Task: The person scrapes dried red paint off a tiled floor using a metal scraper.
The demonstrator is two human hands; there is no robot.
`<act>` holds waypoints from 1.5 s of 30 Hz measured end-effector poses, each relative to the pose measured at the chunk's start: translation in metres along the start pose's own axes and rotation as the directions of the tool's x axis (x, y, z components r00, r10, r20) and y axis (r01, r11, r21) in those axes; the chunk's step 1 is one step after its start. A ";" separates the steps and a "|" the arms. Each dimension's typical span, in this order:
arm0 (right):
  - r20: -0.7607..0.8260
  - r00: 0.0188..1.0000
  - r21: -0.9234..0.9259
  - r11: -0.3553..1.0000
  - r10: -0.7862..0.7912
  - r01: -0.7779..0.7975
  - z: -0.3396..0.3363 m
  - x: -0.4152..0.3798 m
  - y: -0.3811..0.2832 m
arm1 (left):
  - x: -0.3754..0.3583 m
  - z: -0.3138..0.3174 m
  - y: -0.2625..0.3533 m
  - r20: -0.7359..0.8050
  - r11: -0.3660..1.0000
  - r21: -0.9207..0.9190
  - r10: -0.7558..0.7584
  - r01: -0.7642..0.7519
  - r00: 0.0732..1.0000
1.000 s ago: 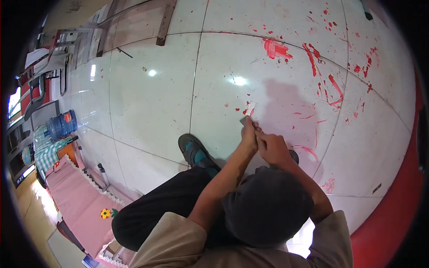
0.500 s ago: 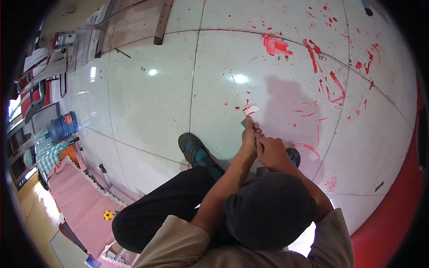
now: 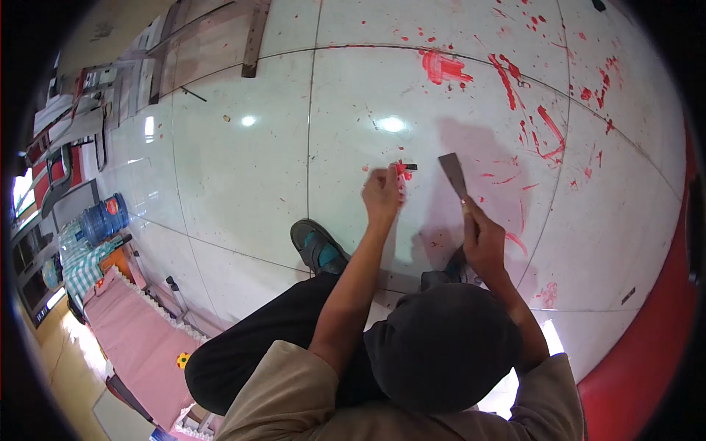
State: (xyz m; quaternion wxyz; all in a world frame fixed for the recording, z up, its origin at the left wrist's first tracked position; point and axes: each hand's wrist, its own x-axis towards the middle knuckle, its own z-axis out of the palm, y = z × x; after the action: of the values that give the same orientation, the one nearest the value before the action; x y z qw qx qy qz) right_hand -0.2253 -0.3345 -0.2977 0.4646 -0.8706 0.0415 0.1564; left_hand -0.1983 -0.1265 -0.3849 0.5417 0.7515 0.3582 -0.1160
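I crouch over a white tiled floor (image 3: 243,162) smeared with red paint. My right hand (image 3: 482,239) grips the handle of a metal scraper (image 3: 453,173), whose flat blade points away from me, lifted above the tile. My left hand (image 3: 382,192) is pressed down on the floor beside a small red paint patch (image 3: 401,171), its fingers bunched; I cannot tell whether it pinches anything. A small dark scrap (image 3: 410,167) lies just past its fingertips. Red streaks (image 3: 548,132) and a red blotch (image 3: 440,67) mark the tiles further out.
My sandalled foot (image 3: 318,246) rests on the tile below my left hand. A blue water jug (image 3: 103,213), checked cloth and pink mat (image 3: 132,331) lie at the left. Wooden planks (image 3: 254,37) lean at the top left. A red surface (image 3: 647,353) curves along the right.
My hands, joined together over the paint patch before, have separated. The right hand swung right and lifted the scraper clear; the left stayed at the patch, reaching slightly further out.
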 end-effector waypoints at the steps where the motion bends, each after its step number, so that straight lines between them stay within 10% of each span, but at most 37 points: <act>1: -0.024 0.998 0.002 0.998 0.055 -0.055 -0.005 0.001 0.001 | 0.004 -0.001 -0.008 -0.121 0.914 0.217 0.374 -0.343 0.920; 4: -0.074 0.995 0.046 0.997 0.063 -0.060 -0.006 0.001 0.010 | 0.001 -0.010 0.000 0.071 0.681 0.447 0.620 -0.581 0.781; 12: -0.021 0.999 0.065 0.997 0.041 -0.039 0.002 -0.003 0.007 | 0.024 -0.028 0.006 0.195 0.733 0.441 0.485 -0.518 0.852; 18: 0.148 0.988 0.017 0.999 -0.036 0.033 0.007 -0.008 0.012 | 0.041 -0.060 0.060 0.025 0.945 -0.283 0.180 -0.166 0.983; 22: 0.237 0.969 -0.097 0.991 -0.072 0.097 0.011 -0.009 0.010 | 0.041 -0.064 0.049 0.047 0.821 0.227 0.528 -0.524 0.848; 29: 0.262 0.960 -0.276 0.961 0.095 -0.019 0.009 0.019 -0.028 | 0.019 -0.060 0.001 0.080 0.817 0.462 0.348 -0.344 0.934; 32: 0.238 0.968 -0.306 0.952 0.083 -0.006 0.025 0.029 -0.037 | 0.016 -0.062 -0.015 -0.123 0.533 0.629 0.787 -0.566 0.604; 36: 0.292 0.954 -0.347 0.937 0.073 0.034 0.030 0.033 -0.048 | -0.022 -0.056 -0.008 -0.092 0.912 0.302 0.317 -0.277 0.944; 38: 0.277 0.959 -0.336 0.941 0.049 0.049 0.031 0.029 -0.048 | -0.027 -0.048 0.000 0.421 0.870 -0.113 -0.396 0.480 0.816; 40: 0.287 0.957 -0.373 0.925 0.039 0.074 0.037 0.033 -0.050 | -0.028 -0.029 0.001 0.720 0.664 -0.137 -0.443 0.735 0.534; 45: 0.321 0.943 -0.354 0.935 0.092 0.030 0.033 0.029 -0.054 | -0.027 0.012 -0.010 0.734 0.392 -0.496 -0.288 0.775 0.615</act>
State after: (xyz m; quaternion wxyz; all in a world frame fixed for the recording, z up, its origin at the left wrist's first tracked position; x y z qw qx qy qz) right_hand -0.1937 -0.2749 -0.2812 0.2980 -0.9002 -0.0523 0.3132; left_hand -0.2219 -0.1464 -0.3820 0.8140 0.2015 0.4348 -0.3283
